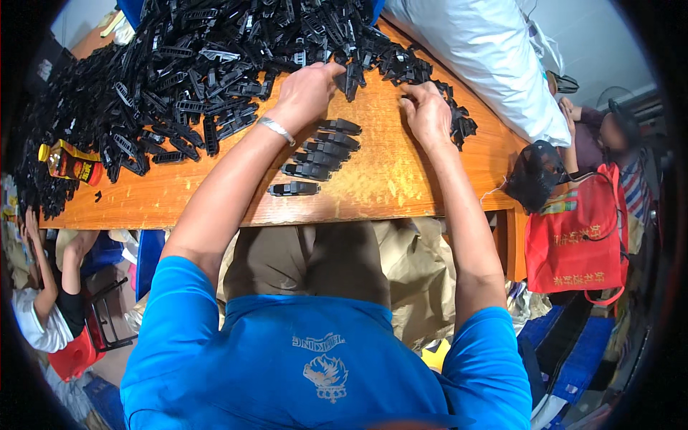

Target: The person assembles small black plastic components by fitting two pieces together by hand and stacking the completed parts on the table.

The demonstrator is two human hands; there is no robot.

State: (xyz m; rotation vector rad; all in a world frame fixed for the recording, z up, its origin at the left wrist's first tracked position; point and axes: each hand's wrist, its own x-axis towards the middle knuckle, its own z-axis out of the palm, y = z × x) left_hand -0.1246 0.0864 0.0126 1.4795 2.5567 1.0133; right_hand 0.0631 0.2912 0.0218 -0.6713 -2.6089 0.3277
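Note:
A large heap of black plastic parts [215, 72] covers the far and left side of the wooden table [387, 165]. My left hand [307, 94], with a silver bracelet at the wrist, reaches to the heap's near edge. Its fingers are curled beside a black part [350, 82]; what lies under them is hidden. To the right, my right hand [428, 115] hovers over the wood with thumb and index finger a little apart and nothing visible between them. Smaller dark pieces [463, 123] lie against its outer side. Between my forearms, several black parts [320, 159] are lined up in a slanting row.
A bottle with a yellow cap and red label [72, 163] lies at the left by the heap. A big white sack [480, 64] rests along the right edge. Beyond the right corner hang a black bag [534, 175] and a red bag [577, 233]. Other people sit at both sides.

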